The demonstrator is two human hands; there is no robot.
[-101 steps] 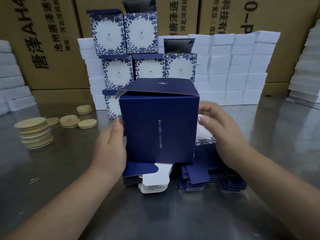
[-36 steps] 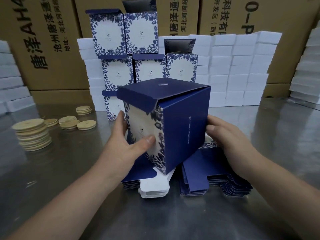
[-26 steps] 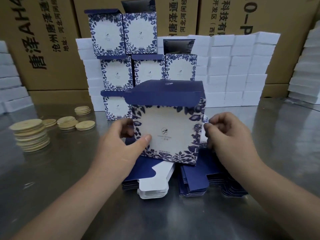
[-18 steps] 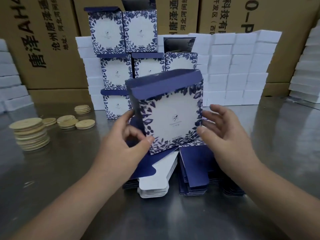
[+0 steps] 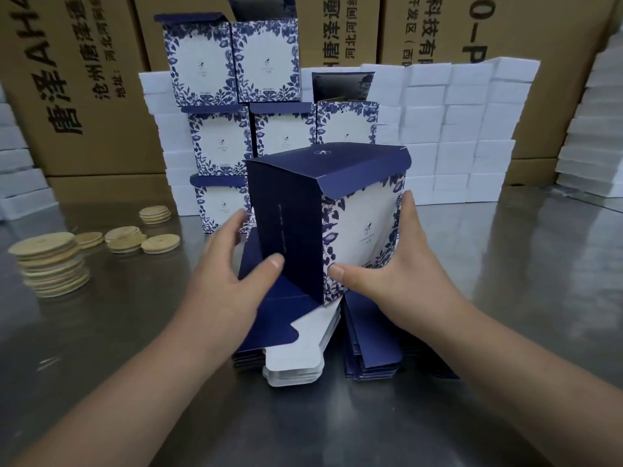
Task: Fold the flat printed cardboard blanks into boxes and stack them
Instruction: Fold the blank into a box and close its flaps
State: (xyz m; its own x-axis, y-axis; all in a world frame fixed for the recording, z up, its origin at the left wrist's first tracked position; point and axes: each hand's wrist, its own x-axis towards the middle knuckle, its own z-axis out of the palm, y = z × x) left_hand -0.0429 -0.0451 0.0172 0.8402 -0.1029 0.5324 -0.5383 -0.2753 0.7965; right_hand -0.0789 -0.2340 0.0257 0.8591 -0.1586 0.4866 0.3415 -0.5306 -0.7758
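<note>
I hold a folded navy box [image 5: 303, 227] with a white floral front upright above the flat blanks. My left hand [image 5: 232, 274] has its thumb on the dark side panel and its fingers behind the box. My right hand [image 5: 401, 264] grips the floral face, thumb at the lower corner and fingers up the right edge. The lid flap lies closed over the top. Two piles of flat navy and white blanks [image 5: 293, 352] lie on the table beneath the box. Several finished boxes [image 5: 232, 62] stand stacked in tiers behind.
Stacks of round wooden lids [image 5: 50, 264] sit at the left on the steel table [image 5: 505, 332]. White foam blocks [image 5: 465, 129] are piled behind and at both sides. Large brown cartons [image 5: 77, 79] form the back wall.
The box has turned, so its dark side panel now faces me beside the floral front. Both hands shifted their hold, and the lid flap has come down onto the top.
</note>
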